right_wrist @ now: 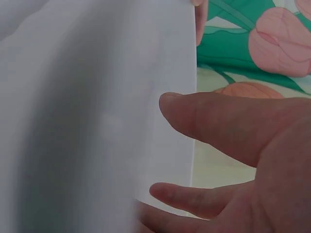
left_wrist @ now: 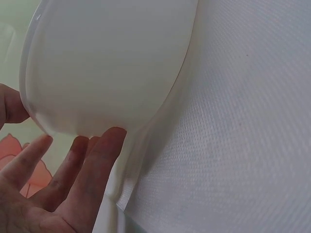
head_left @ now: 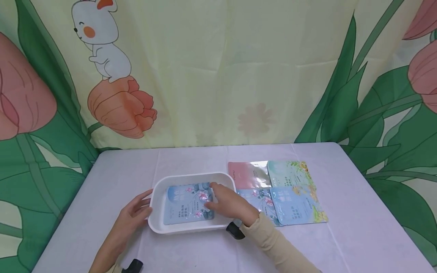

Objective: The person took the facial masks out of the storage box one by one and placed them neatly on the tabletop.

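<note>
A white rectangular tray (head_left: 189, 176) stands on the table, with a blue sachet packet (head_left: 186, 206), printed with pink flowers, lying flat inside it. At the tray's left end my left hand (head_left: 134, 212) rests its fingertips against the outer wall; the left wrist view shows those fingers (left_wrist: 92, 179) spread along it. My right hand (head_left: 227, 203) reaches over the tray's right rim, its fingertips at the packet's right edge. In the right wrist view the thumb (right_wrist: 209, 116) and fingers stand well apart, nothing gripped between them.
To the tray's right lie a pink-and-silver packet (head_left: 247, 175), a green floral packet (head_left: 288, 174), a second blue pink-flowered packet (head_left: 257, 201) and a blue packet with yellow flowers (head_left: 297, 206). The white-covered table (head_left: 191, 161) meets a printed curtain (head_left: 205, 76) behind.
</note>
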Motion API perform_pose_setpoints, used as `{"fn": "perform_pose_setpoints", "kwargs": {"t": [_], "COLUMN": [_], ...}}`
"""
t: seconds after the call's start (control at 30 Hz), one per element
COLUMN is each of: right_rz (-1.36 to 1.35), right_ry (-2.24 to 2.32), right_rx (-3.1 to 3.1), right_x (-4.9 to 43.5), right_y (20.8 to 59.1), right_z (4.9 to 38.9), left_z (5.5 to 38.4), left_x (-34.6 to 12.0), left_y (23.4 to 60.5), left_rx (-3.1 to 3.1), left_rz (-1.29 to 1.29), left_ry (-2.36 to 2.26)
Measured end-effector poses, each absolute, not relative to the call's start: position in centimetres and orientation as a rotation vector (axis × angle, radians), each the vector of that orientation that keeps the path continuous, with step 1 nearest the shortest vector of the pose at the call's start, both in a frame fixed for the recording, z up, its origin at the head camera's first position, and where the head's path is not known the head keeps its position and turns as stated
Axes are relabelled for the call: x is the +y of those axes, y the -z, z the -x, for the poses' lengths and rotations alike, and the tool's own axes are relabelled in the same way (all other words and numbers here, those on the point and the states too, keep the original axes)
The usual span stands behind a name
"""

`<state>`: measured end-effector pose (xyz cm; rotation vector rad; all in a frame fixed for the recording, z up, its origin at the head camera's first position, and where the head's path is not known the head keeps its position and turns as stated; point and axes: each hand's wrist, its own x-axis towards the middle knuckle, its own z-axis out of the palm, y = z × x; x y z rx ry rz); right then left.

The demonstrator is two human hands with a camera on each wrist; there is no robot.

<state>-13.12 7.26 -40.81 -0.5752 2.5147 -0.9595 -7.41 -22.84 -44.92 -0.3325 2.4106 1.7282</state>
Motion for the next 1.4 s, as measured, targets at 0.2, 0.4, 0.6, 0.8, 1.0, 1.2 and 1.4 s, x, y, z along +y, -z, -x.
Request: {"fn": "perform_pose_setpoints", "kwargs": {"t": [0.2,0.4,0.6,0.8,1.0,1.2,1.4], "right_rz": [0.579,0.611,0.633,0.614,0.572,0.578,0.603], "right_ry": [0.948,0.940,0.967,1.000,1.059,1.063,1.029], "right_rx": [2.504,2.537,2.576,2.578,2.555,2.498,2.519], "right_x": [6.9,6.5,6.1,5.7,5.6,5.3,5.3], "right_y": [41.1,41.9,42.3,42.3,42.2,42.6,42.8], "right_z": [12.8,12.7,12.5,12.4,12.4,12.5,12.5], "left_z": [7.4,7.4,7.4,7.4,7.4,7.4,7.5], "left_x": [-23.0,-22.9,-22.9,-22.9,-22.9,-22.9,-22.9], "left_y": [45.0,45.0,44.9,45.0,45.0,45.1,45.0], "left_rx": [2.405,2.407,2.397,2.406,2.413,2.415,2.416], "left_rz": [0.332,0.329,0.340,0.324,0.323,0.336,0.339], "left_ry": [-1.737,-1.732,-1.738,-1.726,-1.716,-1.704,-1.683]}}
